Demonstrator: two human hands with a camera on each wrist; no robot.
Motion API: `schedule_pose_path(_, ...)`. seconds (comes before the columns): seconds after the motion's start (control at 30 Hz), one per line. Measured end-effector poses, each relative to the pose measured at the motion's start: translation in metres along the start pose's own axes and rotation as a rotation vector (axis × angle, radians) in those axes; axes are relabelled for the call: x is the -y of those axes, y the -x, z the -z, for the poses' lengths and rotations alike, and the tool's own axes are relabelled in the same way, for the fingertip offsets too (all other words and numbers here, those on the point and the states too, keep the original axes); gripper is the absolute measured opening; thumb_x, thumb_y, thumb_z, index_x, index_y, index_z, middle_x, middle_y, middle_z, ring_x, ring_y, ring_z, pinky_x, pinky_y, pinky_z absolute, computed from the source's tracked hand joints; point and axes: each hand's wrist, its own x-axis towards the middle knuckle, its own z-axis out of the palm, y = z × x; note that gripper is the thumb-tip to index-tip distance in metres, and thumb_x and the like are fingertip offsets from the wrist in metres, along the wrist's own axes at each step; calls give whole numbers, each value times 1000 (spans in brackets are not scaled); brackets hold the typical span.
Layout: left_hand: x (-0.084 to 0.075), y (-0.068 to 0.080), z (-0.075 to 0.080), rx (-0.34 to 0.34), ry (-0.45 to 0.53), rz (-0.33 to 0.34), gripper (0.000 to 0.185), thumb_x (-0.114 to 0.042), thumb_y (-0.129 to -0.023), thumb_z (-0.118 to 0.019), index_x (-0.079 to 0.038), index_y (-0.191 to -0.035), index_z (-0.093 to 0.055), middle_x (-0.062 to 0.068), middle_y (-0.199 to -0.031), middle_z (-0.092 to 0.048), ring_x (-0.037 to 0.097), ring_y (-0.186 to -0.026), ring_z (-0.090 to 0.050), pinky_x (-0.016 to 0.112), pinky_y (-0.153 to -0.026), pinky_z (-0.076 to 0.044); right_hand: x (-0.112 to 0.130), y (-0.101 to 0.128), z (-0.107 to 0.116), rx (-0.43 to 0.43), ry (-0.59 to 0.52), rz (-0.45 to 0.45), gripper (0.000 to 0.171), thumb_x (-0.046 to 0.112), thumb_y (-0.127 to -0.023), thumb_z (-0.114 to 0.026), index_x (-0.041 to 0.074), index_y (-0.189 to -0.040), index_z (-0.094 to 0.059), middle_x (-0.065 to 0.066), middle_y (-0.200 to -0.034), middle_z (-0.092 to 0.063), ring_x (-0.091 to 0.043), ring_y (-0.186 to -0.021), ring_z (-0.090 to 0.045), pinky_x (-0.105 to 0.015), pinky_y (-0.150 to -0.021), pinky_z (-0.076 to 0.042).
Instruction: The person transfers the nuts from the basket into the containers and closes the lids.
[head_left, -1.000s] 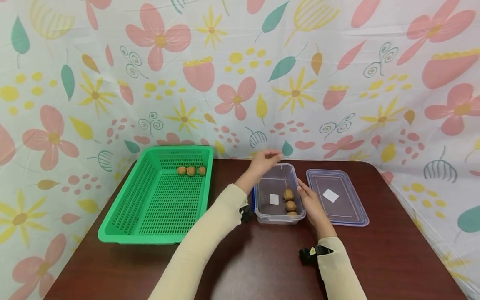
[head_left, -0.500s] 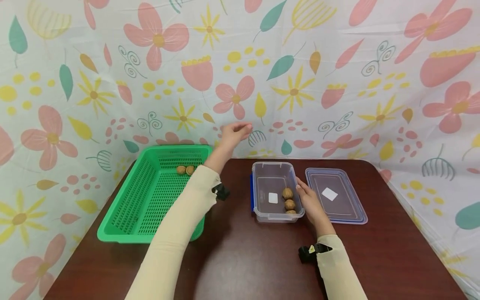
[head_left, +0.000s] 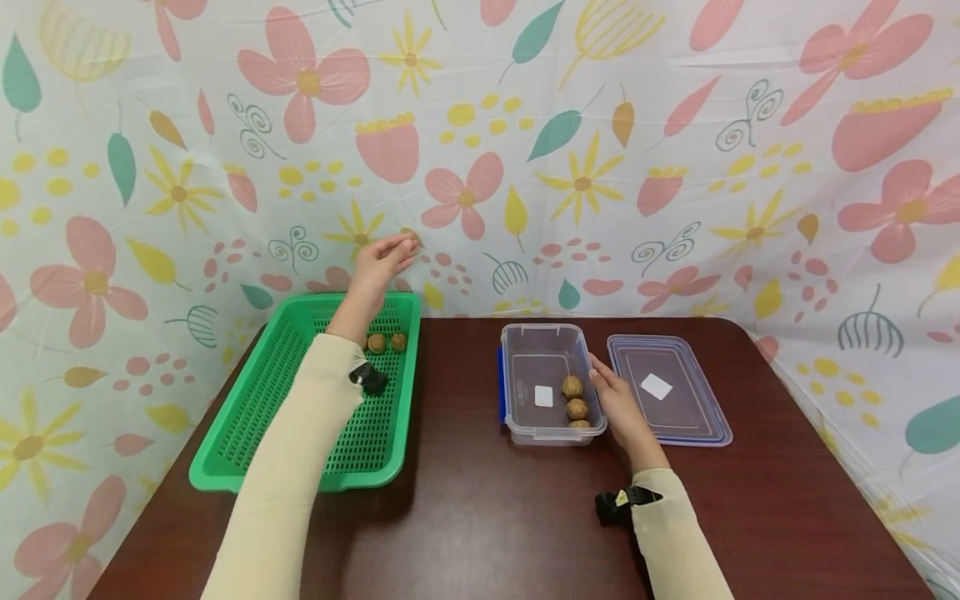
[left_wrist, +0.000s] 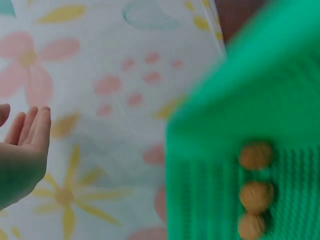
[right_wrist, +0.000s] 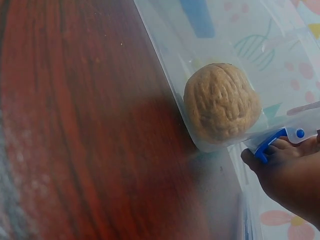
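My left hand is raised over the far side of the green plastic basket, with nothing in its loosely bent fingers. In the left wrist view the same hand shows beside the basket's rim. Three walnuts sit at the basket's far end, one partly behind my forearm in the head view. My right hand rests its extended fingers against the right wall of a clear plastic container. Inside stand several walnuts in a row along that wall. A blue clip overlaps the right fingers in the right wrist view.
A clear lid with a white label lies on the table to the right of the container. The dark wooden table runs back to a patterned cloth. Another blue clip hangs on the container's left side.
My left hand has swung left, away from above the container and over to the basket's far side. The right hand has stayed at the container's wall; the walnuts look unmoved.
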Motion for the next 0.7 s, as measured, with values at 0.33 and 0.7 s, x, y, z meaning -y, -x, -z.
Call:
schedule_pose_path(0.33, 25, 16, 70, -37, -103, 129, 49, -11, -99, -54, 5, -143, -40, 22, -147, -39, 28, -134, -42, 38, -111, -34, -1, 1, 1, 1, -16, 8, 50, 20, -107, -31, 6, -154, -21, -18, -157, -20, -32, -143, -17, -48, -117, -15)
schedule_pose_path(0.7, 76, 18, 114, -50, -265, 354, 50, -16, -101, -51, -4, -148, -37, 14, -154, -31, 27, -140, -32, 37, -114, -29, 1, 6, 3, -12, -3, -1, 49, 19, -107, -32, 6, -153, -22, -18, -157, -20, -33, -143, -17, -48, -117, -16)
